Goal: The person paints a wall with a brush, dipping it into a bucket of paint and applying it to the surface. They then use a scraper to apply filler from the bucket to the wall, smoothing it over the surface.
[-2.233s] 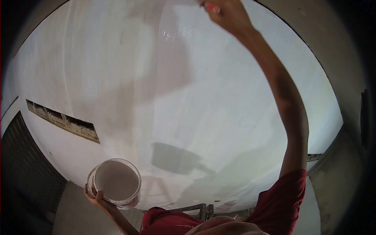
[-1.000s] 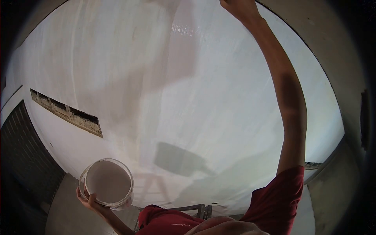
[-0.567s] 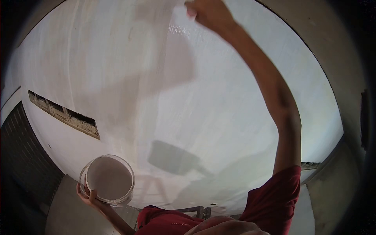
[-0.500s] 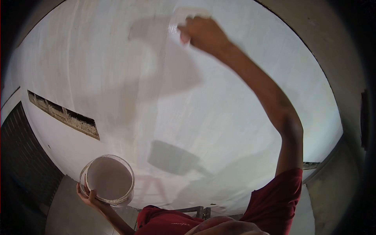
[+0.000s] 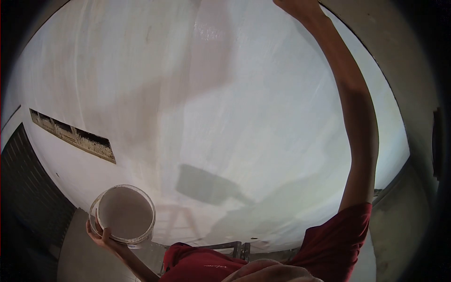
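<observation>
The bucket (image 5: pixel 123 215) serves as the landmark here: it sits low on the person's left side, round mouth tipped toward the camera, filled near the brim with a pale, smooth mix. The left hand (image 5: pixel 99 233) cups it from beneath, fingers curled up around the lower rim, thumb on the near edge, so the grip is closed on the bucket.

Far above and to the right of the bucket, the right arm (image 5: pixel 359 117) stretches straight up along the white wall (image 5: pixel 244 103). The right hand (image 5: pixel 300 5) is at the very top edge of the view, mostly cut off; it seems to be pressed toward the wall, but whether it is closed on a tool or open cannot be told from here.

Between bucket and raised hand runs a tall band of the wall with a wet sheen, its shiny patch (image 5: pixel 212 33) lying well above the bucket and just left of the raised hand. The long axis of that band is up and down, in line with the raised arm. So the work surface lies upward and rightward from the bucket, and the right hand is by far the nearer one to it.

Left of and above the bucket is a narrow dark slot (image 5: pixel 73 141) in the wall. Below the bucket's right side, a red sleeve (image 5: pixel 336 244) and a metal frame top (image 5: pixel 232 248) show.
</observation>
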`<state>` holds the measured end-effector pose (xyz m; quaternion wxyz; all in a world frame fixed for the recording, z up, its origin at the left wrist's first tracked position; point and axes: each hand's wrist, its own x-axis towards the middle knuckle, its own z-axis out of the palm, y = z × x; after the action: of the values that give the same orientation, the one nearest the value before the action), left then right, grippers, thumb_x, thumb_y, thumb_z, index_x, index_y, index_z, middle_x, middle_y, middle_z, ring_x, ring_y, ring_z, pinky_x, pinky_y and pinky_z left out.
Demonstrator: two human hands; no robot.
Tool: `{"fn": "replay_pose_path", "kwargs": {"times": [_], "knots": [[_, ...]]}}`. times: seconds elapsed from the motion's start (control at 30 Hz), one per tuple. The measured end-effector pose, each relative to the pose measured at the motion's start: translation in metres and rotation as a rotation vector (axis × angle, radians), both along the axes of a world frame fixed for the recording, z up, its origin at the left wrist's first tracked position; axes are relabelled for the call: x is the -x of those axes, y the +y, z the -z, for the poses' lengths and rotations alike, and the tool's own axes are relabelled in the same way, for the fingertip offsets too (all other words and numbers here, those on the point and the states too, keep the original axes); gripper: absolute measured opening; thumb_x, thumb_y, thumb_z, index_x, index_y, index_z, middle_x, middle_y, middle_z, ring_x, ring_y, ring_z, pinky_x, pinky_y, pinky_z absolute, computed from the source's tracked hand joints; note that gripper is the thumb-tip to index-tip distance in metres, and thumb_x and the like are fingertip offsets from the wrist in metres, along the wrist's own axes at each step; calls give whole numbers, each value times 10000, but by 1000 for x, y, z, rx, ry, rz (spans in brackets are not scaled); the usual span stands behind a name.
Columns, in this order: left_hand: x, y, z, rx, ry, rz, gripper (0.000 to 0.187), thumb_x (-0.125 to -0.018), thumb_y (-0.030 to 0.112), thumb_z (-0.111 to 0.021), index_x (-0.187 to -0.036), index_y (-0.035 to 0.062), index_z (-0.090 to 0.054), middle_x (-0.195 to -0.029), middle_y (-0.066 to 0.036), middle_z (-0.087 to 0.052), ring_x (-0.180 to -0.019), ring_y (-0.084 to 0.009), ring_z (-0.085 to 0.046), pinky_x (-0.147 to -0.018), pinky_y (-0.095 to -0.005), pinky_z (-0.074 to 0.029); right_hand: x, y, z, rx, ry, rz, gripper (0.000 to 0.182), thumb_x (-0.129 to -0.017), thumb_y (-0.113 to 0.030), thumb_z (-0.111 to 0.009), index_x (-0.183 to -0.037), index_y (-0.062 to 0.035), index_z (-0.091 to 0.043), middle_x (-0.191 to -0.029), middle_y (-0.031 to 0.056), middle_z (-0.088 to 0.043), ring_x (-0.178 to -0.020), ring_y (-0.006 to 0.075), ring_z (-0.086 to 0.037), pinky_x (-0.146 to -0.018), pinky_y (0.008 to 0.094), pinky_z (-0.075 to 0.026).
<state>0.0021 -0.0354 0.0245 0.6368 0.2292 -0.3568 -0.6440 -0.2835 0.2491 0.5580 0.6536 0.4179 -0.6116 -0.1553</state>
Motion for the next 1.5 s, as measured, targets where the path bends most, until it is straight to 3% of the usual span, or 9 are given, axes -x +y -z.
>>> {"fn": "replay_pose_path", "kwargs": {"times": [0.2,0.33,0.53,0.63,0.83,1.03,1.27,1.33,1.5], "knots": [[0,-2,3,-21,44,48,811,-578,69,-512,-1352,-25,-290,-1246,-271,-511,-1123,-374,-537,-908,-472,-480,-1,-9,141,-153,-246,225,116,-768,-134,-623,-878,-149,-655,-1028,77,-623,-966,235,-609,-684,368,-526],[2,-2,-1,2,-9,59,819,-583,71,-513,-1363,-27,-281,-1254,-267,-496,-1121,-378,-529,-905,-465,-473,-3,-12,297,-259,-172,187,146,-711,-123,-648,-842,-67,-613,-1053,274,-588,-929,307,-626,-702,331,-555],[-1,1,-7,27,-137,5,777,-630,129,-521,-1345,-71,-294,-1253,-264,-487,-1132,-364,-515,-914,-461,-476,-7,-35,537,-270,-604,-71,153,-697,-152,-670,-764,-48,-580,-956,253,-576,-881,299,-612,-670,336,-554],[-3,-1,-8,31,-108,3,767,-606,74,-506,-1328,-70,-294,-1242,-276,-501,-1125,-375,-533,-903,-459,-498,-21,-35,558,-229,-1098,-205,178,-748,-237,-667,-782,-69,-619,-871,168,-541,-823,297,-589,-650,373,-533],[-6,-4,-6,88,-137,-9,749,-597,61,-500,-1305,-72,-295,-1221,-287,-522,-1110,-381,-551,-885,-460,-523,-18,-29,398,67,-747,-270,205,-728,-105,-673,-929,-143,-686,-933,56,-636,-772,218,-639,-565,346,-515],[-8,-21,2,253,-212,-74,710,-620,61,-491,-1293,-77,-309,-1210,-287,-518,-1129,-381,-540,-887,-450,-538,9,-72,291,236,-361,-200,138,-676,-80,-705,-681,-29,-577,-812,141,-575,-731,217,-595,-556,307,-515],[-12,-18,-13,131,-212,50,705,-626,60,-484,-1296,-76,-313,-1164,-260,-540,-1078,-346,-558,-883,-422,-515,19,-127,496,39,-462,-27,267,-677,-286,-692,-811,-63,-631,-1034,279,-575,-929,381,-601,-696,371,-561],[-13,-21,-13,135,-212,45,715,-618,63,-488,-1297,-76,-313,-1164,-260,-540,-1065,-341,-562,-875,-416,-516,11,-135,572,30,-463,-72,374,-645,-387,-713,-741,-33,-638,-917,262,-578,-930,424,-558,-770,404,-529],[-9,-16,-21,170,-223,3,732,-602,76,-498,-1297,-74,-321,-1176,-270,-532,-1056,-344,-567,-880,-412,-514,-11,-129,652,-134,-911,-172,343,-660,-358,-720,-757,-41,-631,-896,189,-559,-934,350,-577,-746,375,-537]]}}
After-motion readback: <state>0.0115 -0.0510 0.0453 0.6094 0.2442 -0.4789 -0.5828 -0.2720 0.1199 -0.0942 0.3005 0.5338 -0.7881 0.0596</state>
